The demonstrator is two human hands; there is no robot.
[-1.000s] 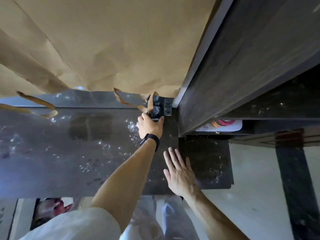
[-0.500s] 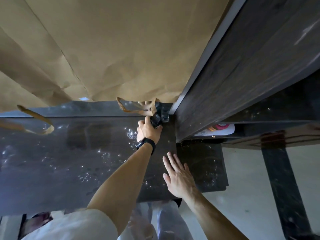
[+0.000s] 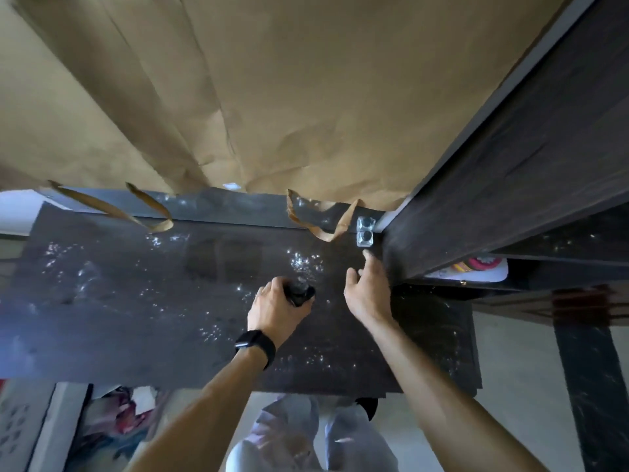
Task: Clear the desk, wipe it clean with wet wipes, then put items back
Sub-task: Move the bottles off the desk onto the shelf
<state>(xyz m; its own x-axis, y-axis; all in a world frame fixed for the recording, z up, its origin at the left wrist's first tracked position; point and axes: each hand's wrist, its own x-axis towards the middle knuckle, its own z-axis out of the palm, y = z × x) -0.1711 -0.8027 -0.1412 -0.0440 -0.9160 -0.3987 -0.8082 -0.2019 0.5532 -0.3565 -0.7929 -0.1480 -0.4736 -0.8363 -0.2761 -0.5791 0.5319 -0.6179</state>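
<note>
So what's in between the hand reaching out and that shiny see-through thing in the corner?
Nothing. The head view shows only bare dark desk between the right hand and the clear object.

One head-worn wide-angle view looks steeply down, close over the dark desk (image 3: pixel 136 301) toward the paper-covered wall (image 3: pixel 272 97).

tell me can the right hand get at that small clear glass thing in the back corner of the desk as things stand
Probably yes. The right hand is open and empty, fingers pointing at the clear glass piece, with bare desk between them. The dark cabinet side stands close on the right, and a torn paper strip hangs just left of it.
</note>
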